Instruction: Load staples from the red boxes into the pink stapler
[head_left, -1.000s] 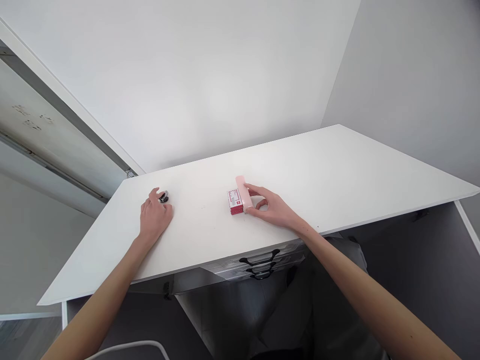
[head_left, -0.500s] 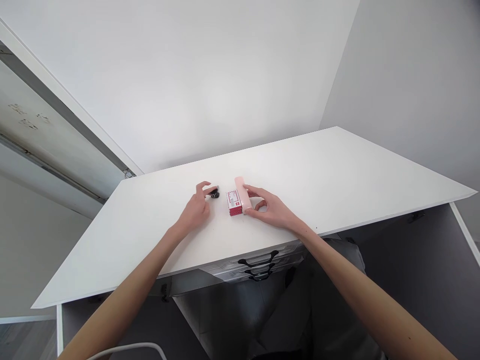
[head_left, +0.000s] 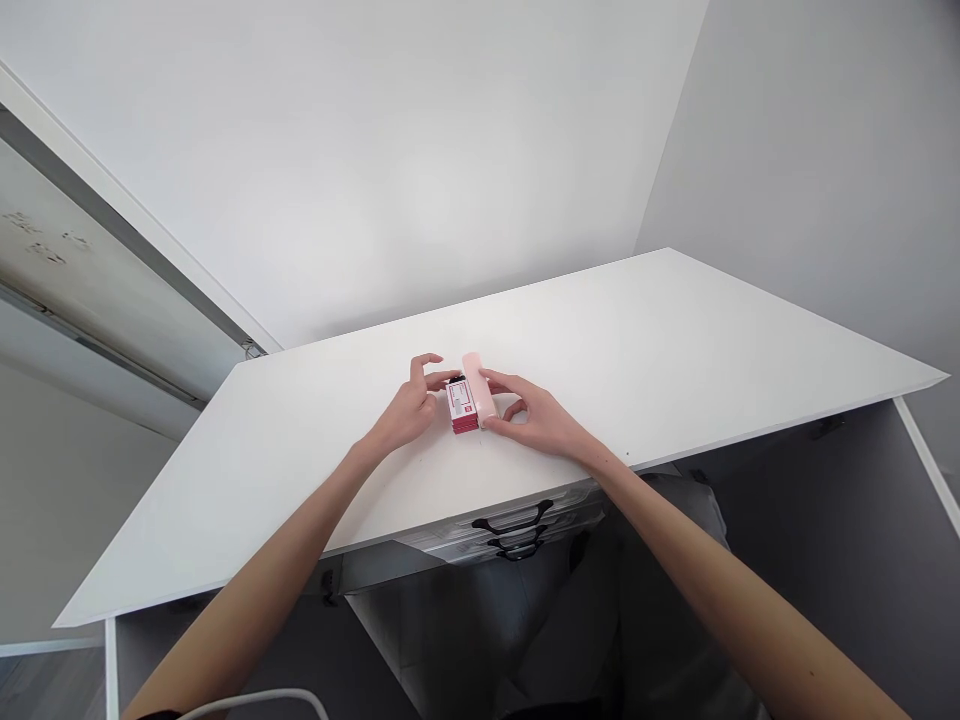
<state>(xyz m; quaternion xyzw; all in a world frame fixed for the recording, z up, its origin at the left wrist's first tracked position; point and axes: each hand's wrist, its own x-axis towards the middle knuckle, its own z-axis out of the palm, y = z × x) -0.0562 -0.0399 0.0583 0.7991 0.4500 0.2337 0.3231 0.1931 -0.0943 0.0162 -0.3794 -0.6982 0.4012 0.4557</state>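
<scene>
Closed red-and-white box (head_left: 460, 410) lies mid-bench (head_left: 675, 340); right hand (head_left: 536, 415) grips pink block (head_left: 478, 392) beside it, left hand (head_left: 409, 410) pinches black clip (head_left: 454, 377)

Box (head_left: 463, 408) on table (head_left: 675, 340), between left hand (head_left: 409, 412) and right hand (head_left: 536, 415)

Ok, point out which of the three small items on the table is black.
The tiny piece at the left hand's fingertips, beyond the red-and-white box; the pink block lies beside that box.
</scene>
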